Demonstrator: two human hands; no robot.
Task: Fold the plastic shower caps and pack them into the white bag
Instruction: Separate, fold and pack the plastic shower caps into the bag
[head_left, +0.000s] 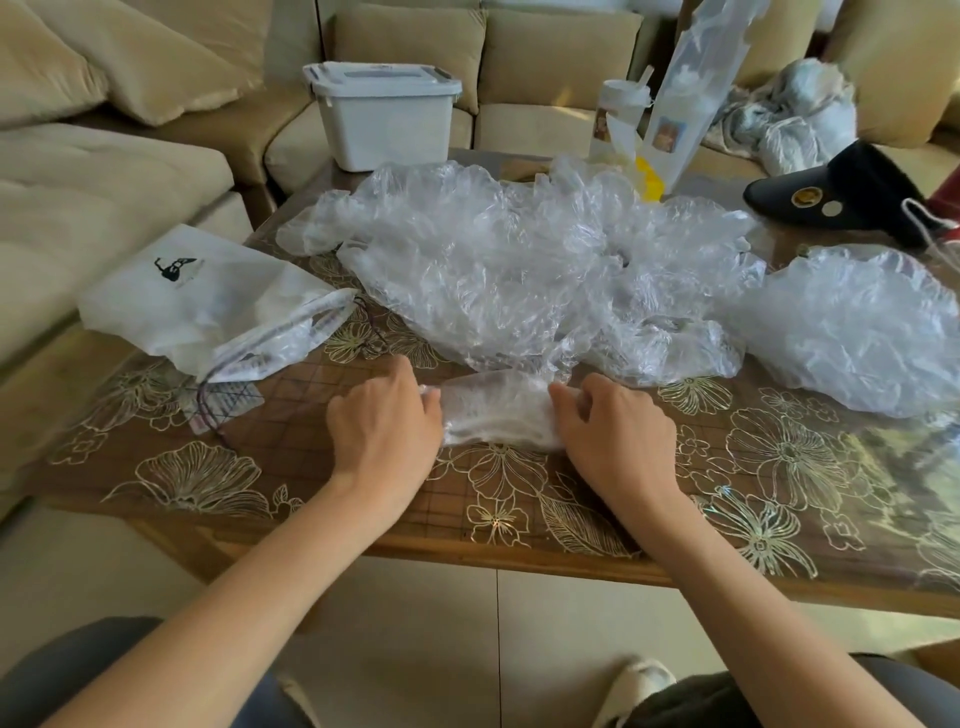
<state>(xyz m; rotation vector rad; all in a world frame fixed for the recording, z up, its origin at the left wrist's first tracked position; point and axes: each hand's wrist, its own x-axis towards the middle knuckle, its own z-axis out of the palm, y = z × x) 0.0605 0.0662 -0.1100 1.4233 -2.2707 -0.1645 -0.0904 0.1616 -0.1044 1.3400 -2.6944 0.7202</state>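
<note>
A folded clear plastic shower cap (496, 413) lies flat as a narrow strip on the table (291, 467) between my hands. My left hand (387, 423) grips its left end with curled fingers. My right hand (613, 431) grips its right end the same way. Behind it spreads a big heap of crumpled clear shower caps (519, 260), with another puffed one (862, 327) at the right. The white bag (208, 301), marked with a small black logo, lies at the table's left corner, its mouth and drawstring toward me.
A white lidded storage box (384, 119) stands at the table's far edge. A tall clear packet (685, 98) and a bottle (621, 119) stand behind the heap, a black visor (841, 192) far right. Beige sofas surround the table; my knees are below its front edge.
</note>
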